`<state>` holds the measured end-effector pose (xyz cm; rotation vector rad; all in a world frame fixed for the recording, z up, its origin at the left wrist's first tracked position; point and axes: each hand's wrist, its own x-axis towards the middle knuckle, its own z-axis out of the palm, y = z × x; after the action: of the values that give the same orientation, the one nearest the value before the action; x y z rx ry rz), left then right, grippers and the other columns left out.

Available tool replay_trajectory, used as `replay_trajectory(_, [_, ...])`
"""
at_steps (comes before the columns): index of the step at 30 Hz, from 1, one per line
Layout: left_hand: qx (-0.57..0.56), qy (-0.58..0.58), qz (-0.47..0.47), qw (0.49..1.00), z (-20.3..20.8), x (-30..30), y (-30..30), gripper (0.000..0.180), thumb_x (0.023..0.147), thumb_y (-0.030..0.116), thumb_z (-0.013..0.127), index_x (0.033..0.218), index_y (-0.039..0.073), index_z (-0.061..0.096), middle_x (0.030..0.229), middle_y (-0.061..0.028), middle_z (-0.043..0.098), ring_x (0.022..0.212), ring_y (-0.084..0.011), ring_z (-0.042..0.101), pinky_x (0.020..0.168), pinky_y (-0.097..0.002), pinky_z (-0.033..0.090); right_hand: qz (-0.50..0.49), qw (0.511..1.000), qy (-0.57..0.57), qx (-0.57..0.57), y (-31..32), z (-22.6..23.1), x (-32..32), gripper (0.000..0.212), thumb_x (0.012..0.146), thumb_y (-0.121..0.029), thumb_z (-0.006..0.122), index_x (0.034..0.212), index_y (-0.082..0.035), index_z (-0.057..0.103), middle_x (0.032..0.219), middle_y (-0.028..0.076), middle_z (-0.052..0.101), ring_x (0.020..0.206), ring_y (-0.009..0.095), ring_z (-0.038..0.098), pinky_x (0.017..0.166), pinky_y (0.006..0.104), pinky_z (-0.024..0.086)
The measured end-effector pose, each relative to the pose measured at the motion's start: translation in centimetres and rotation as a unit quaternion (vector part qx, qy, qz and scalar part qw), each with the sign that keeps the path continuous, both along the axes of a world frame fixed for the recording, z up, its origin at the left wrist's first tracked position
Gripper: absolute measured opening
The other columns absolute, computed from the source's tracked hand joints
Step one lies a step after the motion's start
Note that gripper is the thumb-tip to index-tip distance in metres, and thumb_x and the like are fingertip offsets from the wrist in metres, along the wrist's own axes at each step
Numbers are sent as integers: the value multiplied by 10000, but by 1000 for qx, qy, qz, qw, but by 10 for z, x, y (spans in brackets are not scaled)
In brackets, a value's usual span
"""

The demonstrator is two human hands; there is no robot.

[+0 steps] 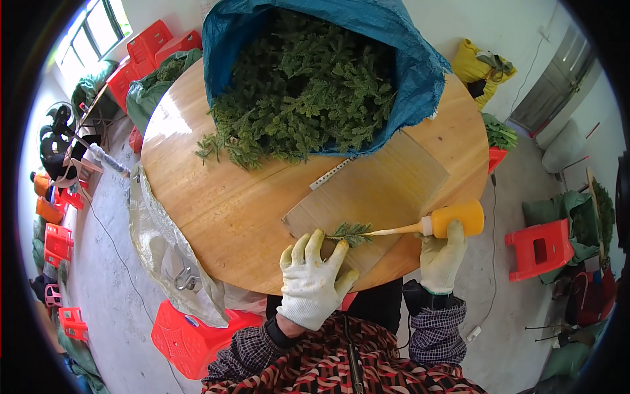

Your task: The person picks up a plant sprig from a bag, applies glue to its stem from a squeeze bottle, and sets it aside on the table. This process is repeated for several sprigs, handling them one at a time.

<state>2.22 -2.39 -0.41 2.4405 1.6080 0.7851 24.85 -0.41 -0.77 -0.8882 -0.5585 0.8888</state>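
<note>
A small green fir sprig (353,234) lies near the front edge of a flat brown cardboard sheet (380,190) on the round table. My left hand (307,279), in a white glove with yellowed fingertips, is open with its fingers spread. Its index fingertip meets the sprig's left end; whether it presses on it I cannot tell. In my gloved right hand (443,259) is a yellow squeeze bottle (458,218), tipped on its side. The bottle's long, pale nozzle (394,230) points left, its tip at the sprig.
A blue woven sack (420,72) full of fir branches (308,92) covers the table's (203,217) far side. A strip with holes (332,173) lies by the cardboard. Clear plastic sheeting (167,243) hangs at the left edge, scissors (187,279) on it. Red stools (197,338) stand around.
</note>
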Motion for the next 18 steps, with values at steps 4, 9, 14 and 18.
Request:
replay_trajectory(4, [-2,2,1,1000,1,-1,0,506,734,346,727,1186,138,630,1312,-203,453,1214,-380,417,1003,-510,304,-12,1000,8,-2,0,-2,3,324,961,-310,516,1125,-31,521,979,106,604,840,218,604,667,361,525])
replay_trajectory(9, [-2,1,0,1000,1,0,0,508,731,341,730,1188,142,629,1314,-203,449,1214,-380,416,1002,-508,305,-43,999,31,8,-1,2,2,331,960,-315,516,1129,-30,520,989,106,608,836,215,603,673,363,530])
replay_trajectory(14, [-1,2,-1,1000,2,0,0,508,729,337,732,1188,147,629,1317,-202,445,1215,-377,415,1000,-506,306,-16,999,34,3,2,9,-12,338,950,-319,532,1125,-30,519,978,101,606,826,215,603,671,363,532])
replay_trajectory(18, [2,1,-2,1000,1,0,0,508,727,339,732,1188,151,629,1313,-199,447,1214,-375,416,1002,-506,304,16,1000,22,16,6,10,-18,305,928,-272,558,1067,-6,508,854,106,597,718,216,593,651,357,531])
